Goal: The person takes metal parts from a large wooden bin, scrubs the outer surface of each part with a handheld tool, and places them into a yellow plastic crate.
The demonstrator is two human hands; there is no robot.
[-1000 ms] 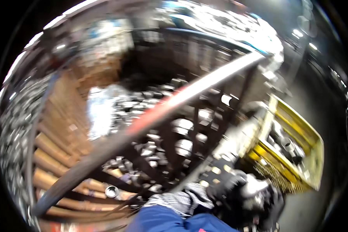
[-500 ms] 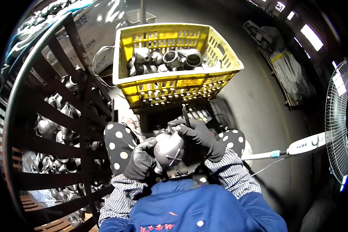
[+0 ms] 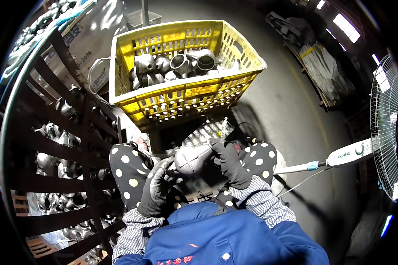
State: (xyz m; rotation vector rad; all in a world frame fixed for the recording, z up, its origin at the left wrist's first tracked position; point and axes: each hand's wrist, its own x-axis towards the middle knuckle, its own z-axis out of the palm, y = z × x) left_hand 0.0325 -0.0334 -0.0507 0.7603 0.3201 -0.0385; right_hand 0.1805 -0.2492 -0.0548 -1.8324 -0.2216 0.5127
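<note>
A grey, rounded metal casting point(image 3: 191, 160) with a cross-shaped mark is between my hands, above my lap, its narrower neck pointing right. My gloved right hand point(image 3: 231, 162) is closed around a thin metal hand tool point(image 3: 224, 127), whose tip sticks up past the fingers. That hand is also against the casting's neck; whether it carries the casting's weight I cannot tell. To the casting's left is my gloved left hand point(image 3: 155, 187), fingers spread and curved toward it, with nothing visible in them.
Ahead stands a yellow plastic crate point(image 3: 181, 90) holding several metal castings point(image 3: 179, 64). On the left a dark slatted metal cage point(image 3: 53, 148) holds more castings. A standing fan point(image 3: 387, 128) is at right. Behind my hands lies a light ridged object point(image 3: 208, 131).
The casting and my right hand have moved away from my body, and the casting has turned. My left hand has loosened from it and opened. The view has shifted slightly.
</note>
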